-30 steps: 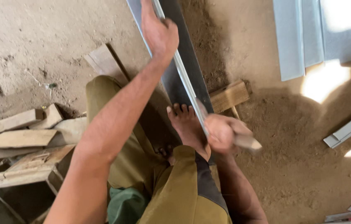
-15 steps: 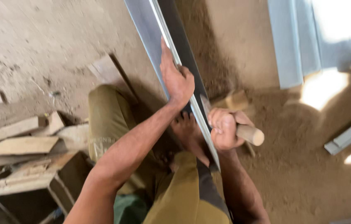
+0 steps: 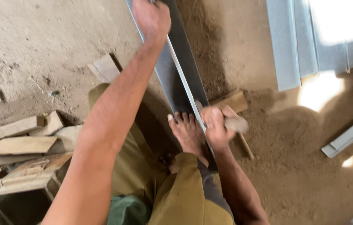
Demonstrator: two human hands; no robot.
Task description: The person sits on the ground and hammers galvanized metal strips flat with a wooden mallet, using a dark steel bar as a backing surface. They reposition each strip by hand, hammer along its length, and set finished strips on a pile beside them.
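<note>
a bare foot (image 3: 189, 133) pins a long metal strip (image 3: 176, 71) to the dirt floor (image 3: 293, 166); right hand (image 3: 216, 123), fingers clamped on a wooden mallet (image 3: 235, 123), beside its raised edge; left hand (image 3: 151, 16) grips farther up. flattening seemingly underway; next calls for a square blow.

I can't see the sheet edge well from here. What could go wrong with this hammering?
The bare foot pins the metal sheet right beside the right hand gripping the wooden mallet; a glancing blow might hit the toes. The left hand grips the sheet's raised edge, which could cut.
</note>
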